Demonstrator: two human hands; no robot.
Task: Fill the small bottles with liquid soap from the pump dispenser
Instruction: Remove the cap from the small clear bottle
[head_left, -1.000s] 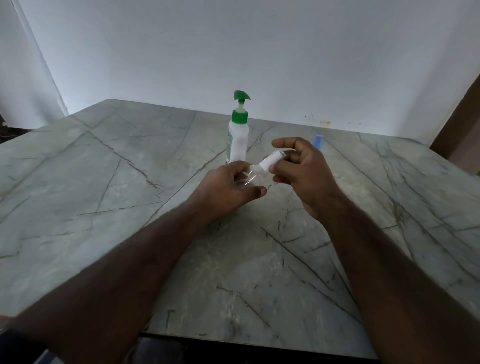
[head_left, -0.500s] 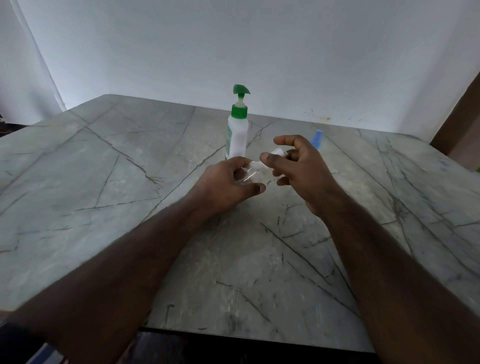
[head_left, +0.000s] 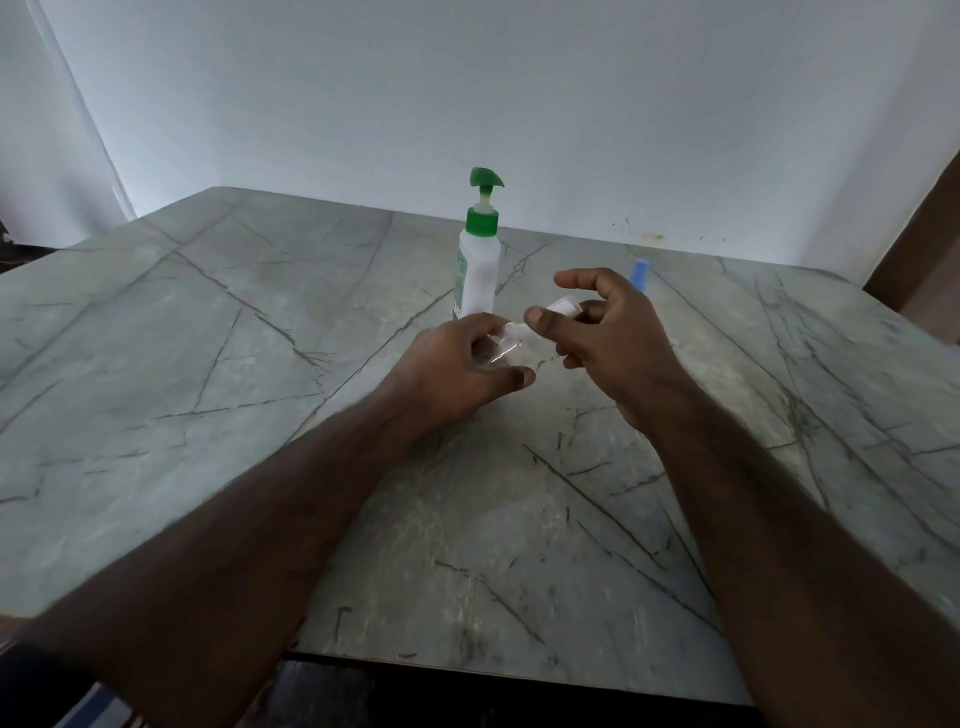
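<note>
Small bottle (head_left: 506, 349): clear, white-capped, tilted.

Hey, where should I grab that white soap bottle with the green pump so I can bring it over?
Probably best: grip the white soap bottle with the green pump around its straight body, below the green collar, coming from the side facing you. It stands upright on the grey marble table; the pump head would sink under a grip.
</note>
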